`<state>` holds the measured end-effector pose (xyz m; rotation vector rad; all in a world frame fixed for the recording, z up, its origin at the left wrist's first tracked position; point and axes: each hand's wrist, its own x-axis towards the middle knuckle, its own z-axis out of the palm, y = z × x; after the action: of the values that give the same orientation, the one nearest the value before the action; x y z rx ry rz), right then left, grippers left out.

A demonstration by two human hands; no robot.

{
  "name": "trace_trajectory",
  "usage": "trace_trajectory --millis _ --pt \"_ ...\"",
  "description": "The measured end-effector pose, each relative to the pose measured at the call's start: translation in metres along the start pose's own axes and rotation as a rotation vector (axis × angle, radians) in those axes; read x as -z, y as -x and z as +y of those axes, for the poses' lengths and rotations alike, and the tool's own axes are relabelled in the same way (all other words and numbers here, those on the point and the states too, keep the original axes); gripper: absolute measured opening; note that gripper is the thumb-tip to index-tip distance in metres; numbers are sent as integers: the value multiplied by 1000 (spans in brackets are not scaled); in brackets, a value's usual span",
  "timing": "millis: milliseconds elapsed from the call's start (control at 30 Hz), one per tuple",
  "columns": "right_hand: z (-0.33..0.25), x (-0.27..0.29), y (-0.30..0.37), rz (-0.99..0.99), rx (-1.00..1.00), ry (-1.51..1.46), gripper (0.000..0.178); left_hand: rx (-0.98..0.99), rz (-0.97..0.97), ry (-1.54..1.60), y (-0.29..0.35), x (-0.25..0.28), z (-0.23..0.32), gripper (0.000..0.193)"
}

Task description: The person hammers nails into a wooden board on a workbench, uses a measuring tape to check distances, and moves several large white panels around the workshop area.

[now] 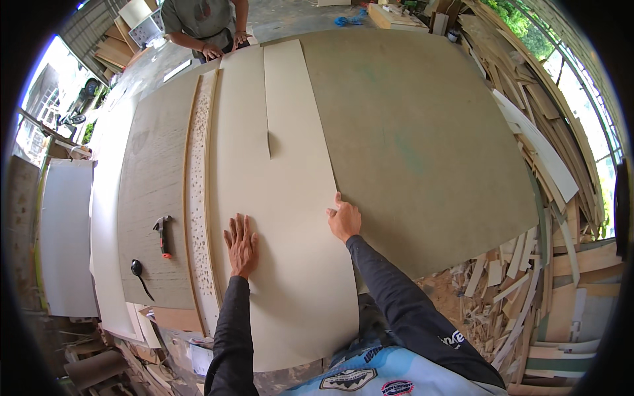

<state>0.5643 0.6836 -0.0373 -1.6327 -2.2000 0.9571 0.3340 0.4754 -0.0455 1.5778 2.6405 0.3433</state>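
Item: cream sheet [290, 218], long and thin, laid flat along a large grey-brown board [422, 145] on the bench. A narrow cut is seen running down from its far end to about a third of its length.

Risks, as judged: the sheet could be skewed off line if it were pressed unevenly from the two ends; the thin strip beside the cut could be bent or cracked if lifted carelessly; the edge under the right thumb could be slid across the board, since nothing is seen clamping it.

Left hand [241, 245]: laid palm down on the sheet near its middle, fingers spread and straight, nothing gripped. Forearm extended from the lower edge, dark sleeve.

Right hand [344, 220]: set at the sheet's right edge, fingers loosely curled, thumb pointed forward along the edge; whether the edge is pinched or only pressed cannot be told.

Also present: a perforated strip [199, 191] left of the sheet; a hammer [162, 233] and a black tool [137, 269] on the panel beyond; a second person's hands [212, 51] at the far end; wood offcuts [528, 277] heaped at right.
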Motion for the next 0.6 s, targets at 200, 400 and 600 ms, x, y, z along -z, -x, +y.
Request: trace_trajectory --millis 200,400,600 --pt "17 -8 8 69 163 -126 58 57 55 -20 -26 -5 -8 52" --pt "61 9 159 46 241 -244 60 143 92 -49 -43 -12 -21 50" --pt "77 25 220 67 267 -209 52 147 83 -66 -71 -17 -23 50"
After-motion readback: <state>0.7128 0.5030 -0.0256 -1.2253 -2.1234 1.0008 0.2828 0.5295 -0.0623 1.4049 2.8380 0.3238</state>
